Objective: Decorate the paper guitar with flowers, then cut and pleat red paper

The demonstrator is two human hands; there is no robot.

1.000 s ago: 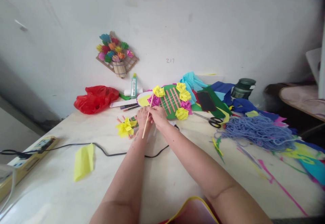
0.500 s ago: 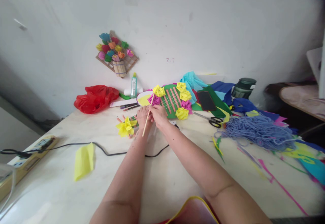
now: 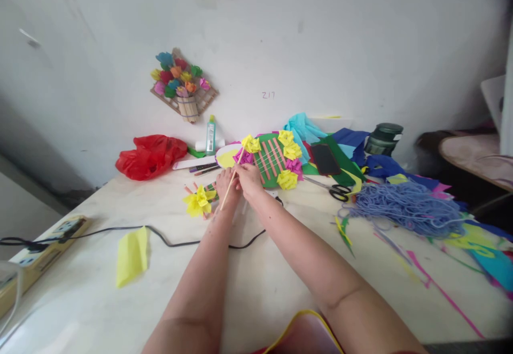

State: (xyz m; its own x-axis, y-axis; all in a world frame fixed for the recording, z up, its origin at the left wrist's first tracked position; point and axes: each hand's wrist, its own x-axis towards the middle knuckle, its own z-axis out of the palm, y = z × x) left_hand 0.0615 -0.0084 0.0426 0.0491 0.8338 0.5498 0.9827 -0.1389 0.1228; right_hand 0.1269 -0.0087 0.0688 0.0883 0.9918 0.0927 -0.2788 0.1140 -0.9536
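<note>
White marble-look tabletop [image 3: 260, 284] against a white wall. Both hands meet over it: the left hand [image 3: 225, 183] and right hand [image 3: 248, 178] are closed together, pinching a thin wooden stick [image 3: 231, 181] that slants between them. Just left of them lies a yellow paper flower [image 3: 198, 201]; just beyond them, a green woven mat [image 3: 269, 157].

The table [image 3: 256, 295] stands against the wall [image 3: 320, 38]. Both hands meet at mid-table: the left hand [image 3: 225, 184] lies just left of the right hand [image 3: 249, 178], with the stick [image 3: 231, 180] slanted between them. The woven panel [image 3: 272, 160] lies behind the hands, the paper flower [image 3: 199, 200] to their left. The scissors [image 3: 334, 189] and the yarn pile [image 3: 409, 208] lie to the right. The bag [image 3: 150, 156] and glue bottle [image 3: 210, 135] stand at the rear left, the power strip [image 3: 44, 247] at the left edge. The cable [image 3: 160, 236] runs across the table in front of the hands.
</note>
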